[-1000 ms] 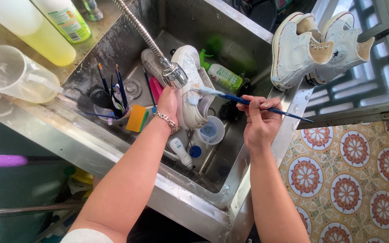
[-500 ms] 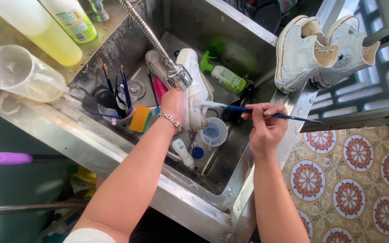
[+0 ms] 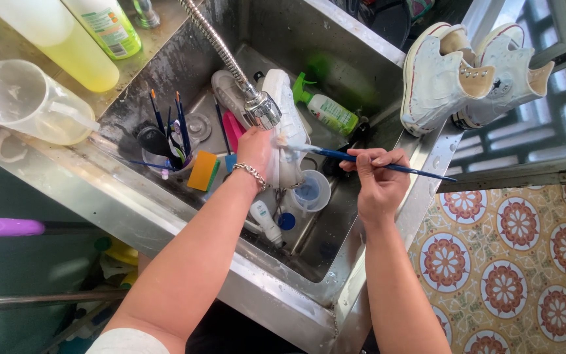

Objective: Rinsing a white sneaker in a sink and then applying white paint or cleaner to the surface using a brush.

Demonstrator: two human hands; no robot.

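In the middle of the frame, over the steel sink (image 3: 355,72), the left hand (image 3: 256,149) is closed around a white sneaker (image 3: 287,124) under the chrome faucet head (image 3: 261,110). The right hand (image 3: 376,180) pinches a thin blue-handled brush (image 3: 368,160), its tip touching the sneaker; two other white sneakers (image 3: 473,72) stand at the upper right

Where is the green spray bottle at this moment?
In the head view, the green spray bottle lies on its side at the back of the steel sink, right of the faucet head, beyond the right hand holding the blue brush.
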